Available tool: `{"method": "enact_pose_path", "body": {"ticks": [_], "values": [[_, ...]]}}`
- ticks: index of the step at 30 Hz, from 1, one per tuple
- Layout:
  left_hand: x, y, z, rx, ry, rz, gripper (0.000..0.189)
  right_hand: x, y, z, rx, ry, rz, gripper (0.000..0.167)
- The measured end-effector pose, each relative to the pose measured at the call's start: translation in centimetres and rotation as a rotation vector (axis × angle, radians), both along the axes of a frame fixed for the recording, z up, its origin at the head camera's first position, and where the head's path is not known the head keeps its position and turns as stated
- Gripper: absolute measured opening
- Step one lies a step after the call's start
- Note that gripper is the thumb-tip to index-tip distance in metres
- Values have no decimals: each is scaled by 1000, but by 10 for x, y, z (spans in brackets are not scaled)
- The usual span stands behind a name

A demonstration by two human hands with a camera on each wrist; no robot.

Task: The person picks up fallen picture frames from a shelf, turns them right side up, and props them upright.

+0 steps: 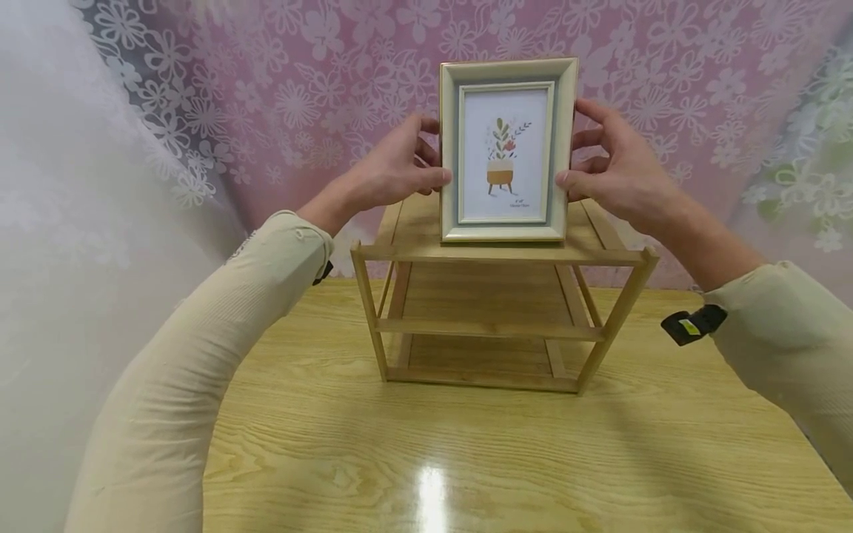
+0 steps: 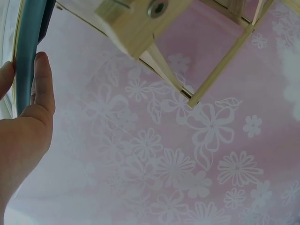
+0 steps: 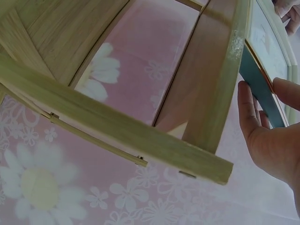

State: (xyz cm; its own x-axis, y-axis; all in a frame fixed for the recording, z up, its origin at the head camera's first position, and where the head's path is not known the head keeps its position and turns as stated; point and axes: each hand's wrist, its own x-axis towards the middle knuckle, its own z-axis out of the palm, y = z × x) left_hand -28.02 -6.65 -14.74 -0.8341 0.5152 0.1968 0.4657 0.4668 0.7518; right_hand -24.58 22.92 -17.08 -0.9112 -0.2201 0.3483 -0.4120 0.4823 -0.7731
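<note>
A cream and grey-blue picture frame (image 1: 449, 148) stands upright over the front of the top shelf of a wooden rack (image 1: 500, 255). Behind its glass is a print of a potted plant. My left hand (image 1: 403, 163) pinches the frame's left side, thumb on the front and fingers behind the edge. On the opposite side my right hand (image 1: 623, 170) grips the edge in the same way. In the left wrist view the left thumb and fingers straddle the frame's side (image 2: 27, 56). The right wrist view has the right hand (image 3: 274, 140) on the other side, close to the rack's end.
The three-tier rack stands on a wood-grain table (image 1: 346, 451), its lower shelves (image 1: 480, 296) below the frame. Pink floral cloth (image 1: 320, 96) hangs behind, and a pale sheer curtain (image 1: 80, 222) is at the left. Each wrist wears a black strap (image 1: 693, 324).
</note>
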Motion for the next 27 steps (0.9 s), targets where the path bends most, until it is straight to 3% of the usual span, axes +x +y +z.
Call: {"method": "enact_pose_path", "body": {"ticks": [18, 27], "values": [[-2, 4, 2, -27, 87, 34, 67, 1, 0, 4, -27, 86, -3, 80], [-4, 3, -2, -57, 170, 19, 66, 3, -1, 5, -16, 137, -64, 66]]}}
